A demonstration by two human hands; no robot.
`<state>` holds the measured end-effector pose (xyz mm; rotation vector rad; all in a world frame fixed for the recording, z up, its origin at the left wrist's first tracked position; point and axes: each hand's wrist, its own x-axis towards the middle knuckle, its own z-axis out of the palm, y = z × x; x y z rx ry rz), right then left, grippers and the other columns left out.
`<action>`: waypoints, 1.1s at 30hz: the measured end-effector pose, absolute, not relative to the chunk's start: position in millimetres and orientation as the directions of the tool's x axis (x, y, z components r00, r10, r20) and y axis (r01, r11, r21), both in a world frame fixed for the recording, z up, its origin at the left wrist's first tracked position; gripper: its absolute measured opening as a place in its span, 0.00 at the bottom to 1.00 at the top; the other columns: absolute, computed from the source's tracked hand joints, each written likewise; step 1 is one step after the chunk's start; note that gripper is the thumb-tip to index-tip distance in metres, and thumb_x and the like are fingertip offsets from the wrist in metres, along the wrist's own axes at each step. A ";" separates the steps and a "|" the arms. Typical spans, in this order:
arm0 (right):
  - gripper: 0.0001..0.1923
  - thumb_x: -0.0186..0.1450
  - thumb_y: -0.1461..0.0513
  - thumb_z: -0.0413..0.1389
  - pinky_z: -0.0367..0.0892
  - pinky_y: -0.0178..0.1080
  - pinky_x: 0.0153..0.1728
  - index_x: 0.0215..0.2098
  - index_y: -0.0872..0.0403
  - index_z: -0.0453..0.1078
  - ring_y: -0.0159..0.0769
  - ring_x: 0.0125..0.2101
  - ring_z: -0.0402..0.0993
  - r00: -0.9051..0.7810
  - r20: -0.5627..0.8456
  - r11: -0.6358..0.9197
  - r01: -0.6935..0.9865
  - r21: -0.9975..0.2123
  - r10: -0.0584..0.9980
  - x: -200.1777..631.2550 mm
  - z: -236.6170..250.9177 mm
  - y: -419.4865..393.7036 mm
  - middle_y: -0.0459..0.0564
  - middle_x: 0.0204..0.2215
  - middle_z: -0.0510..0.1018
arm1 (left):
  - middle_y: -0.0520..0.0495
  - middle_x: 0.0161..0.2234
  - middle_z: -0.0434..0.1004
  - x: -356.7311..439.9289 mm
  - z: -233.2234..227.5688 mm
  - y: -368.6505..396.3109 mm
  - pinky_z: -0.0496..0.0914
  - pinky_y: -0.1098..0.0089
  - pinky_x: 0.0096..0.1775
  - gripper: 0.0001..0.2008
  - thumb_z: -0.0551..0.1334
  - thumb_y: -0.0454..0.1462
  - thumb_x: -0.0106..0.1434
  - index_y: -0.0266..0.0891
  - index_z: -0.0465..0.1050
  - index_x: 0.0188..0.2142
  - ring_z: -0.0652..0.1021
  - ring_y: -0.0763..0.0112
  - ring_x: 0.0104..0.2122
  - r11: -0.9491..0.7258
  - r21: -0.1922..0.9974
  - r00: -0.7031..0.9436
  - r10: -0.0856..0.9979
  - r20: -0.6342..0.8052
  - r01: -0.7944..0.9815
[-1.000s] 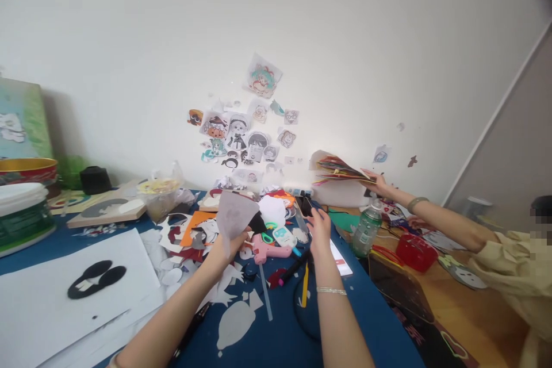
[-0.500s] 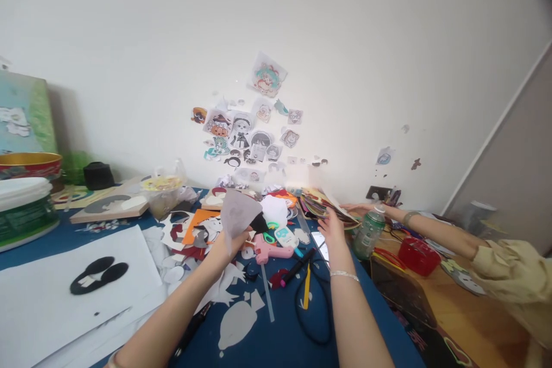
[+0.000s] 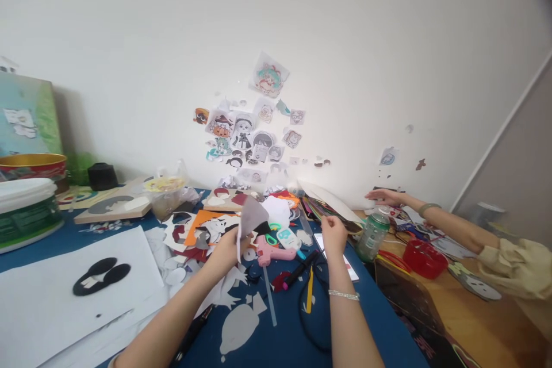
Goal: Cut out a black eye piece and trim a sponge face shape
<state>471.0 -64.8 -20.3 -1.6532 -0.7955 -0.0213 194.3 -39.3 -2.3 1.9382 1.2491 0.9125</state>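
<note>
My left hand (image 3: 230,250) is closed on a grey sheet (image 3: 252,221), which stands up from the fingers above the pile of cut paper. My right hand (image 3: 334,234) has its fingers pinched together by the near edge of a stack of coloured sheets (image 3: 323,207) against the wall; whatever they hold is hidden. Below this hand lies a phone (image 3: 350,269), partly covered by the wrist. A pink glue gun (image 3: 276,253) with a clear glue stick rests between my hands. Near it are a black marker (image 3: 299,271) and a yellow craft knife (image 3: 309,293).
A co-worker's hand (image 3: 386,196) reaches in from the right behind a green bottle (image 3: 374,233). A red container (image 3: 425,257) stands on the wooden table. White sheets (image 3: 43,299) with black oval pieces lie left, near a green-and-white tub (image 3: 28,218). Paper cutouts (image 3: 241,129) hang on the wall.
My right hand has drawn its fingers together and lowered slightly from the stack. The grey sheet in my left hand has turned and shifted right. The co-worker's hand has lifted away from the stack.
</note>
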 end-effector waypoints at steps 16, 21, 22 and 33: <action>0.27 0.54 0.59 0.55 0.50 0.49 0.46 0.51 0.57 0.59 0.54 0.47 0.60 0.543 0.544 -0.476 0.835 -0.274 0.639 503.5 34.4 -43.2 0.62 0.46 0.67 | 0.34 0.55 0.60 157.0 26.6 -44.9 0.60 0.55 0.47 0.29 0.55 0.27 0.49 0.40 0.62 0.53 0.61 0.49 0.54 -0.351 0.007 0.350 0.935 0.050 0.936; 0.28 0.47 0.57 0.61 0.54 0.52 0.43 0.45 0.57 0.64 0.56 0.44 0.65 0.590 0.364 -0.570 0.803 -0.174 0.721 533.1 21.2 -12.6 0.62 0.42 0.71 | 0.37 0.50 0.67 180.4 60.3 -60.7 0.58 0.53 0.49 0.19 0.55 0.37 0.54 0.40 0.68 0.47 0.64 0.50 0.52 -0.474 -0.005 0.471 0.874 0.122 0.880; 0.25 0.48 0.58 0.60 0.56 0.51 0.41 0.43 0.58 0.65 0.56 0.42 0.67 0.606 0.326 -0.587 0.792 -0.167 0.725 537.6 16.2 -9.1 0.62 0.40 0.72 | 0.37 0.49 0.67 188.4 64.9 -61.2 0.59 0.54 0.48 0.18 0.54 0.37 0.55 0.40 0.69 0.46 0.65 0.51 0.51 -0.518 0.013 0.512 0.848 0.139 0.855; 0.15 0.58 0.63 0.47 0.58 0.36 0.34 0.39 0.56 0.70 0.44 0.38 0.72 0.556 0.317 -0.536 0.829 -0.158 0.768 586.0 11.6 -12.1 0.58 0.36 0.77 | 0.47 0.33 0.78 337.3 45.9 -5.5 0.68 0.72 0.35 0.12 0.54 0.32 0.53 0.38 0.76 0.33 0.76 0.66 0.34 -0.671 0.590 0.765 0.630 0.136 0.448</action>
